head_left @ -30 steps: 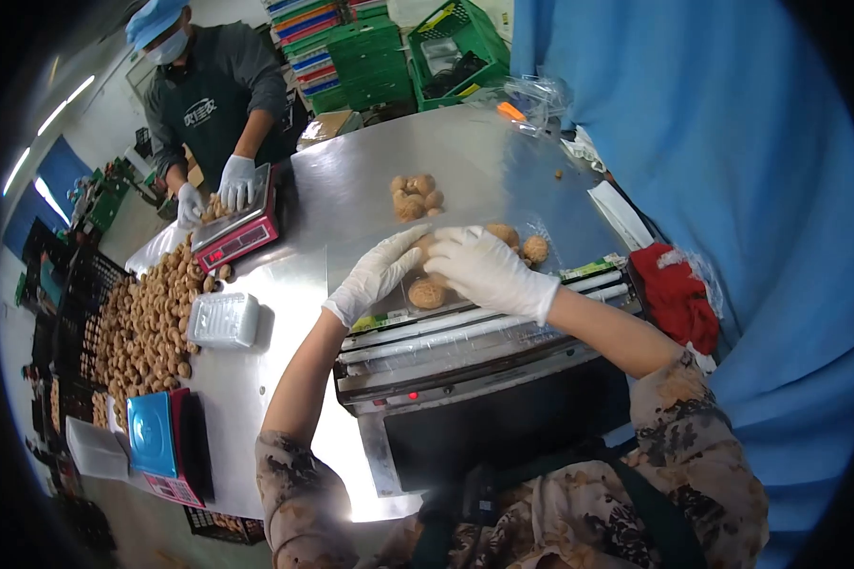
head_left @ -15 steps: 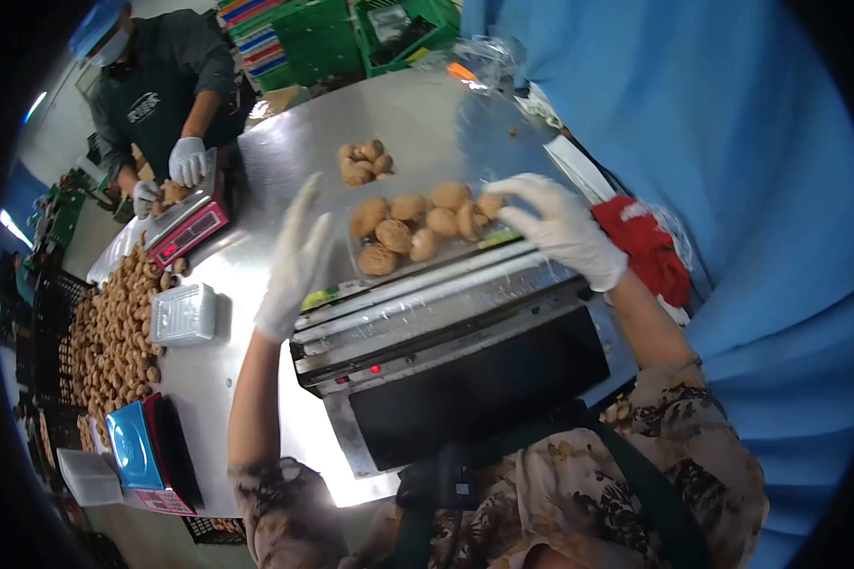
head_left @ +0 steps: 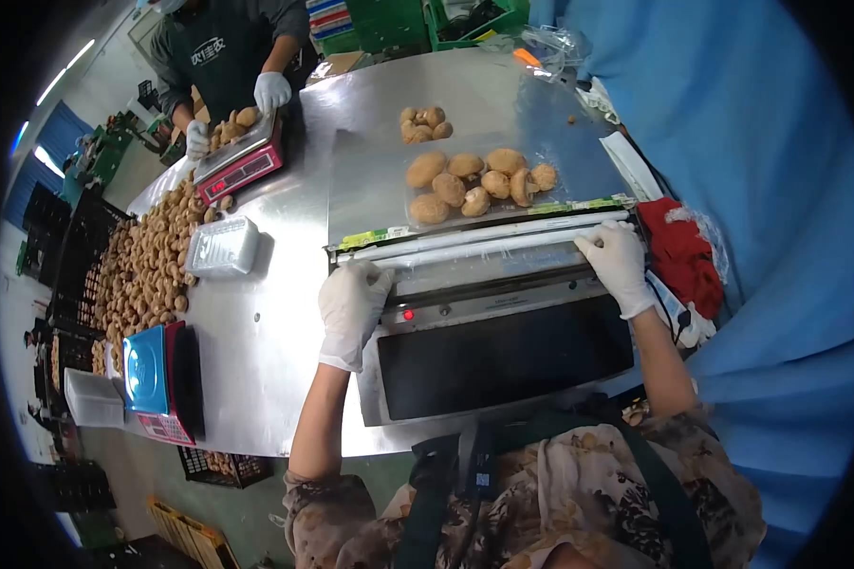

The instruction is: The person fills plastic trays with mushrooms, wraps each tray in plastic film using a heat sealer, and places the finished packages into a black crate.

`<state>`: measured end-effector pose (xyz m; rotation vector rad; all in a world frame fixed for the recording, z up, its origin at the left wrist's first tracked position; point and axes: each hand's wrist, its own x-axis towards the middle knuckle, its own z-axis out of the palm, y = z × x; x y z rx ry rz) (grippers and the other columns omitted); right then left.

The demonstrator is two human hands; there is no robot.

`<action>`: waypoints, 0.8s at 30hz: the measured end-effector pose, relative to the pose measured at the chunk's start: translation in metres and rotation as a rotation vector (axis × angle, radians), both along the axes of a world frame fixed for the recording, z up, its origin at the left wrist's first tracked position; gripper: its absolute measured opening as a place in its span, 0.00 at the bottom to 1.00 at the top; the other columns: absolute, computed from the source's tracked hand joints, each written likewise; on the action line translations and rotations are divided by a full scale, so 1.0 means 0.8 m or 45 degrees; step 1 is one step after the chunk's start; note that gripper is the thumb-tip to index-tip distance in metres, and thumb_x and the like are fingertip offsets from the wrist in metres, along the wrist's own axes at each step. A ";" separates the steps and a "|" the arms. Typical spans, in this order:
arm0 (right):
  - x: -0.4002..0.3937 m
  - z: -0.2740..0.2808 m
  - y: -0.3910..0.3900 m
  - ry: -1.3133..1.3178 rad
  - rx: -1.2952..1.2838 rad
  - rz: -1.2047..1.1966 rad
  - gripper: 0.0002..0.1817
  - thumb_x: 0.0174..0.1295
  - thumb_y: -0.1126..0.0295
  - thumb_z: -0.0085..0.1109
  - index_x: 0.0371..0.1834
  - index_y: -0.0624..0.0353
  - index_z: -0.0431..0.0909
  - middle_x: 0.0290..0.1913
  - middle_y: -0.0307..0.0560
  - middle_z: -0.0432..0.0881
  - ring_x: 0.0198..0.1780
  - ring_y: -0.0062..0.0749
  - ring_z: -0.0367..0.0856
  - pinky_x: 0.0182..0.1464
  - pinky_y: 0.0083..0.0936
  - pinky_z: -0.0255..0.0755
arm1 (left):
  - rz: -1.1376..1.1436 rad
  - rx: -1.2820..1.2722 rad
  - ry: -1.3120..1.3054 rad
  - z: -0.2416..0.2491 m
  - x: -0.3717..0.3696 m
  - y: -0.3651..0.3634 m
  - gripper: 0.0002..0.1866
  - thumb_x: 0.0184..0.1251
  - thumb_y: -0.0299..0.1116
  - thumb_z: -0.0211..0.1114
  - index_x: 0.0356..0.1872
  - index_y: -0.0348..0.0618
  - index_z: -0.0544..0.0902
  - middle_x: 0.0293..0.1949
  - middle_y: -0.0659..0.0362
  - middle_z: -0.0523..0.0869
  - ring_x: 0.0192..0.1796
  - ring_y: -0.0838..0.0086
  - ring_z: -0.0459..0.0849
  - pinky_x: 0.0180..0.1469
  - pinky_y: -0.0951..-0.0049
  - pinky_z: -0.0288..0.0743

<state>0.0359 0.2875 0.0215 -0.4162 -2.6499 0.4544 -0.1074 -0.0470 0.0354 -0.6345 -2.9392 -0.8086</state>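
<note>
My left hand [head_left: 353,308], in a white glove, is at the left end of the wrapping machine [head_left: 503,356], fingers pinched at the near edge of the clear film [head_left: 465,268]. At the right end of the rollers, my right hand [head_left: 617,266], gloved too, has thumb and fingers pinched together on the film's edge. Beyond the rollers [head_left: 493,239] lies a tray of several brown mushrooms [head_left: 474,201] on more film. A smaller group of mushrooms [head_left: 425,123] sits farther back on the metal table [head_left: 285,360].
A co-worker's gloved hands hold mushrooms at a red scale [head_left: 247,171]. Stacked clear trays [head_left: 222,247], a mushroom pile [head_left: 147,266] and a blue-topped scale [head_left: 148,372] are at left. A red cloth [head_left: 681,256] and blue curtain [head_left: 759,190] are at right.
Both my hands have moved from beside the mushroom tray down to the near side of the rollers, and their fingers have closed. The view has shifted, showing more on the left.
</note>
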 end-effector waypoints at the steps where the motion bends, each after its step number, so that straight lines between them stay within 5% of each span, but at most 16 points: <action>1: 0.002 0.001 0.006 0.036 -0.335 0.024 0.16 0.57 0.61 0.59 0.18 0.62 0.80 0.22 0.46 0.75 0.27 0.29 0.73 0.32 0.29 0.65 | 0.010 0.108 -0.015 -0.011 -0.005 0.002 0.15 0.58 0.43 0.65 0.28 0.40 0.84 0.26 0.51 0.83 0.31 0.63 0.82 0.35 0.68 0.73; 2: 0.005 0.004 0.012 0.073 -0.670 0.052 0.16 0.58 0.63 0.58 0.18 0.62 0.79 0.21 0.44 0.74 0.26 0.25 0.72 0.31 0.27 0.65 | 0.022 0.216 -0.032 -0.017 -0.008 0.002 0.14 0.59 0.42 0.64 0.29 0.39 0.84 0.25 0.52 0.83 0.29 0.65 0.81 0.35 0.69 0.73; 4: 0.042 0.050 0.008 0.097 -1.286 0.037 0.14 0.59 0.70 0.52 0.16 0.61 0.69 0.19 0.36 0.65 0.22 0.18 0.61 0.26 0.19 0.55 | 0.037 0.947 -0.887 0.028 0.015 -0.022 0.14 0.64 0.40 0.60 0.33 0.36 0.79 0.28 0.65 0.77 0.29 0.80 0.72 0.35 0.78 0.68; 5: 0.066 0.042 0.027 0.158 -1.286 0.284 0.15 0.61 0.69 0.48 0.15 0.57 0.65 0.19 0.34 0.63 0.21 0.19 0.59 0.25 0.17 0.52 | -0.128 1.514 -1.290 -0.001 0.014 -0.060 0.09 0.66 0.37 0.57 0.32 0.42 0.76 0.27 0.67 0.73 0.27 0.82 0.68 0.32 0.79 0.64; 7: 0.105 0.056 0.020 -0.015 -2.152 0.111 0.17 0.62 0.70 0.44 0.13 0.52 0.60 0.18 0.34 0.60 0.21 0.21 0.59 0.23 0.17 0.52 | -0.320 1.642 -1.631 0.012 0.055 -0.088 0.14 0.66 0.39 0.51 0.20 0.49 0.68 0.20 0.65 0.67 0.23 0.77 0.62 0.25 0.77 0.56; 8: 0.121 0.047 0.019 -0.134 -2.763 0.016 0.19 0.61 0.69 0.44 0.11 0.50 0.57 0.17 0.35 0.59 0.21 0.21 0.57 0.21 0.17 0.51 | 0.024 1.542 -1.862 0.005 0.074 -0.098 0.16 0.64 0.40 0.50 0.16 0.51 0.63 0.18 0.63 0.65 0.21 0.76 0.61 0.25 0.75 0.55; 9: 0.131 0.037 0.020 -0.285 -3.018 0.362 0.19 0.61 0.70 0.42 0.10 0.49 0.56 0.16 0.35 0.59 0.21 0.22 0.57 0.21 0.17 0.50 | -0.221 1.588 -1.940 0.018 0.089 -0.092 0.18 0.62 0.41 0.49 0.12 0.51 0.62 0.15 0.63 0.63 0.19 0.76 0.60 0.26 0.74 0.56; 11: 0.121 0.083 0.018 0.006 -2.816 0.662 0.19 0.62 0.70 0.38 0.10 0.49 0.55 0.14 0.36 0.57 0.20 0.23 0.56 0.23 0.18 0.51 | -0.421 1.494 -2.057 0.040 0.078 -0.090 0.18 0.61 0.39 0.50 0.11 0.51 0.61 0.15 0.63 0.63 0.20 0.76 0.63 0.29 0.74 0.62; 14: 0.056 0.162 0.029 0.494 -2.195 0.973 0.20 0.64 0.71 0.36 0.11 0.49 0.56 0.15 0.38 0.58 0.20 0.25 0.56 0.27 0.21 0.56 | -0.068 2.139 -1.119 0.130 0.018 -0.049 0.16 0.66 0.41 0.48 0.19 0.48 0.67 0.20 0.64 0.68 0.28 0.75 0.70 0.35 0.73 0.68; 15: 0.023 0.184 0.023 0.715 -2.089 0.691 0.18 0.65 0.71 0.36 0.15 0.52 0.64 0.19 0.40 0.65 0.23 0.25 0.63 0.32 0.22 0.61 | -0.050 2.237 -0.819 0.155 -0.018 -0.018 0.16 0.68 0.42 0.48 0.21 0.47 0.69 0.22 0.64 0.70 0.30 0.74 0.73 0.37 0.72 0.71; 16: -0.014 0.203 0.016 0.921 -1.959 0.413 0.19 0.67 0.70 0.37 0.18 0.55 0.72 0.23 0.43 0.73 0.27 0.25 0.69 0.37 0.22 0.66 | -0.697 2.118 -0.652 0.160 -0.067 0.006 0.15 0.69 0.40 0.49 0.26 0.44 0.76 0.26 0.62 0.75 0.36 0.73 0.76 0.47 0.71 0.70; 17: -0.062 0.206 0.024 0.837 -1.435 0.394 0.16 0.68 0.68 0.38 0.27 0.59 0.77 0.31 0.46 0.78 0.34 0.26 0.74 0.43 0.23 0.68 | -0.569 1.955 -0.274 0.158 -0.111 0.044 0.15 0.70 0.39 0.49 0.38 0.40 0.81 0.35 0.56 0.82 0.44 0.72 0.79 0.54 0.69 0.68; 18: -0.109 0.193 0.038 0.743 -0.913 0.359 0.17 0.69 0.67 0.40 0.37 0.63 0.81 0.40 0.48 0.83 0.41 0.26 0.78 0.49 0.23 0.70 | -0.454 1.747 -0.354 0.142 -0.173 0.066 0.18 0.71 0.39 0.50 0.45 0.35 0.82 0.43 0.53 0.84 0.50 0.68 0.80 0.58 0.69 0.67; 20: -0.186 0.133 0.077 0.500 -0.827 0.543 0.19 0.69 0.65 0.42 0.51 0.65 0.79 0.51 0.50 0.81 0.51 0.28 0.78 0.57 0.24 0.68 | -0.486 1.165 -0.115 0.099 -0.218 0.110 0.21 0.72 0.41 0.48 0.48 0.35 0.81 0.45 0.53 0.84 0.50 0.66 0.80 0.60 0.70 0.65; 22: -0.234 0.054 0.105 0.367 -0.537 0.694 0.18 0.68 0.64 0.43 0.47 0.64 0.80 0.49 0.49 0.82 0.50 0.31 0.79 0.56 0.26 0.69 | -0.706 0.695 -0.294 0.003 -0.278 0.124 0.19 0.72 0.40 0.52 0.51 0.35 0.80 0.50 0.54 0.83 0.53 0.68 0.78 0.61 0.71 0.66; 24: -0.234 0.013 0.094 -0.054 -0.809 0.564 0.17 0.67 0.64 0.44 0.45 0.64 0.80 0.47 0.52 0.82 0.50 0.36 0.79 0.57 0.27 0.69 | -0.761 0.371 -0.340 -0.026 -0.260 0.127 0.19 0.72 0.40 0.52 0.52 0.36 0.80 0.56 0.53 0.80 0.61 0.66 0.74 0.65 0.70 0.61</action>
